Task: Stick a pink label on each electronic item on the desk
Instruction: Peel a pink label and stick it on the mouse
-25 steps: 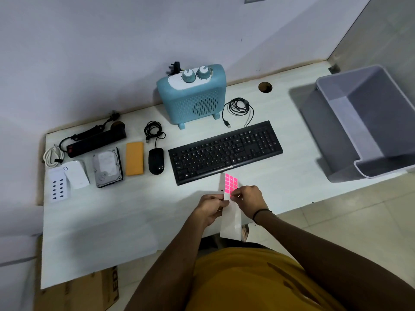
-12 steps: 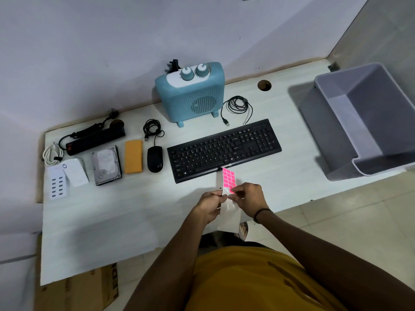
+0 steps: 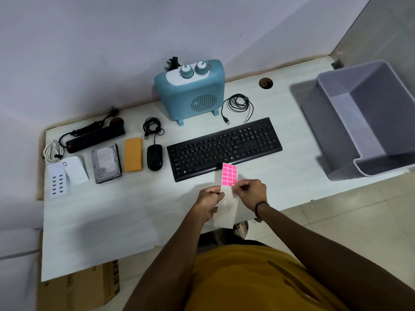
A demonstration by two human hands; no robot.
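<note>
Above the desk's front edge my left hand (image 3: 210, 199) holds a white backing sheet (image 3: 226, 212) with several pink labels (image 3: 229, 174) at its top. My right hand (image 3: 251, 193) pinches a pink label at the sheet's lower right corner of the pink block. On the white desk (image 3: 101, 216) lie a black keyboard (image 3: 224, 148), a black mouse (image 3: 154, 157), a blue fan heater (image 3: 190, 93), a hard drive (image 3: 106, 163), an orange pad (image 3: 133, 154), a black power strip (image 3: 95, 136), a white USB charger hub (image 3: 57, 179) and a white adapter (image 3: 75, 169).
A grey plastic bin (image 3: 368, 117) stands at the desk's right end. Coiled black cables (image 3: 238, 105) lie behind the keyboard, and a white cable (image 3: 52, 151) at the far left. A cardboard box (image 3: 80, 286) sits under the desk. A cable hole (image 3: 265, 83) pierces the desk near the wall.
Both hands with the label sheet stay in nearly the same place. The right fingers have shifted along the sheet's pink block and now pinch a label at its lower edge.
</note>
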